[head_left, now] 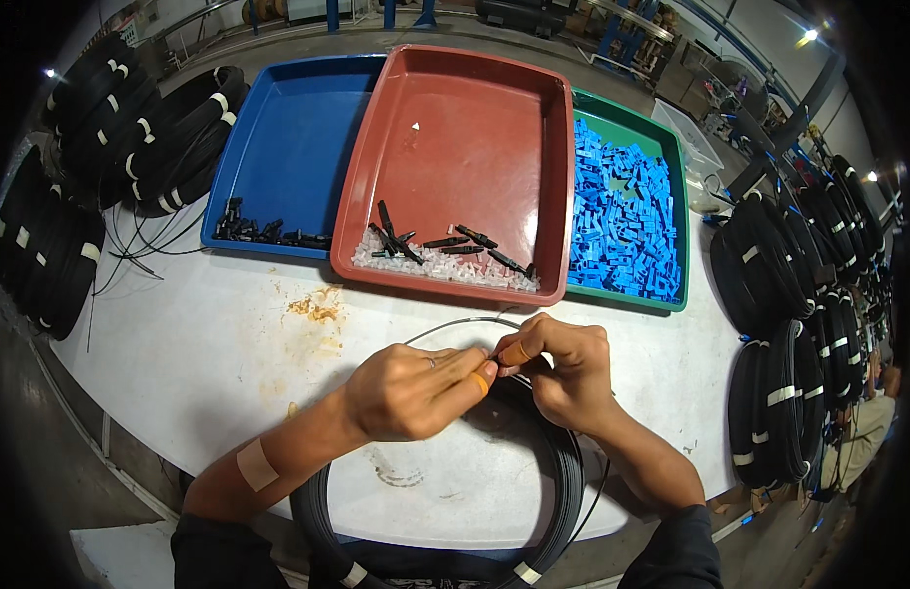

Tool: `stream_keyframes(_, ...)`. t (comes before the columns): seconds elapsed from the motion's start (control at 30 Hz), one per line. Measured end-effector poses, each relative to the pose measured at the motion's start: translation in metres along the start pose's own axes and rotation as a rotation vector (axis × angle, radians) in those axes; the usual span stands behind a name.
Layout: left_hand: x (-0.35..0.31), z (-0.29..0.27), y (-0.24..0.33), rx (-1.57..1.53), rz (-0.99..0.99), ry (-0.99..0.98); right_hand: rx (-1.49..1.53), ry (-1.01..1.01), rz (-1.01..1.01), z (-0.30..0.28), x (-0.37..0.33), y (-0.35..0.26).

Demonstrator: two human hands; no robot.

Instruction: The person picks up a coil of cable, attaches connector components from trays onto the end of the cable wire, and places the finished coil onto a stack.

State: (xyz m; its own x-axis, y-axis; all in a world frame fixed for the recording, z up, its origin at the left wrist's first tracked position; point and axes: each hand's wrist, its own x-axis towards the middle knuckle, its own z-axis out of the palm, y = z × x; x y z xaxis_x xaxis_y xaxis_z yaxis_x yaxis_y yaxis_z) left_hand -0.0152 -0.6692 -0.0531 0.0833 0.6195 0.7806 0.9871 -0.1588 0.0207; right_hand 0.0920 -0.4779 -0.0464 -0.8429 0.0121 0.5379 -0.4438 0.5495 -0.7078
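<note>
a small dark piece (pixel 496 359) is being pinched between the left hand (pixel 411 391) and the right hand (pixel 571 371), thumb and fingertips of each being pressed together; what it is cannot be told, as it is being mostly covered by the fingers. 1 orange band is being worn on each hand. under the hands, a coil of black cable (pixel 565 481) is being partly supported by the white table (pixel 180 324), and is being held together by 2 pale ties near the lower edge. beyond, 3 trays are being kept side by side: black parts (pixel 268 233) are being held in the blue tray (pixel 288 128), black connectors (pixel 461 249) and whitish bits (pixel 435 268) in the red tray (pixel 474 137), blue pieces (pixel 622 236) in the green tray (pixel 612 116).
</note>
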Motion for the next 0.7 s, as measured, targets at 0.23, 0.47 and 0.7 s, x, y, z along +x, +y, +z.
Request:
stream_keyframes(0.23, -0.006, 0.003, -0.005, -0.14, -0.157, 0.02, -0.087, -0.067, -0.029, -0.005, 0.009, 0.0)
stream_keyframes(0.47, -0.003, 0.005, 0.002, -0.457, -0.545, 0.146, -0.307, 0.0, -0.173, -0.002, 0.005, -0.002)
stream_keyframes(0.7, -0.002, -0.003, -0.002, -0.081, -0.081, -0.04, 0.009, -0.097, 0.211, 0.004, 0.007, -0.001)
